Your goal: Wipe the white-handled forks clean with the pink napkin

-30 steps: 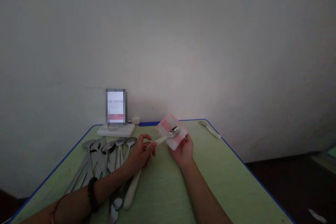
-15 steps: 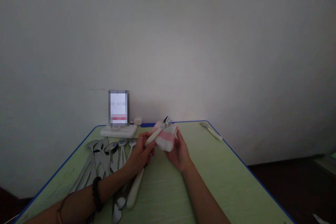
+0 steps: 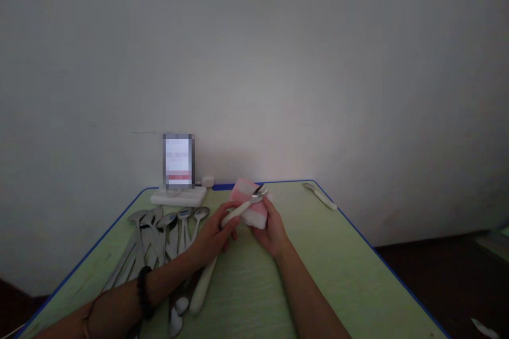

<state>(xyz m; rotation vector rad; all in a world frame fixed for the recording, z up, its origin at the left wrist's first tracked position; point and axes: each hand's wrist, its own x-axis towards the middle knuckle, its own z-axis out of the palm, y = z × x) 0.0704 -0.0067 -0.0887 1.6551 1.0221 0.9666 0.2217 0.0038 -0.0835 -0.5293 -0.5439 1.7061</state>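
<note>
My left hand (image 3: 217, 230) is closed around the white handle of a fork (image 3: 242, 208), whose metal tines point up and to the right. Behind the fork head lies a pink and white cloth (image 3: 254, 216), folded and gripped by my right hand (image 3: 272, 228). The fork's tines rest on or just over the cloth, near my right thumb. Under my left forearm, partly hidden, are several metal spoons (image 3: 201, 213) and a white-handled piece of cutlery (image 3: 202, 287).
A lit screen (image 3: 178, 161) stands on a white base (image 3: 178, 197) at the back left, with a white plug (image 3: 207, 181) beside it. Another white-handled utensil (image 3: 320, 197) lies near the right edge of the green table (image 3: 330, 275). A wall rises behind.
The cloth, spread out on my right palm a second ago, has been folded and bunched up behind the fork head. The fork has turned a little, its tines now closer to my right thumb.
</note>
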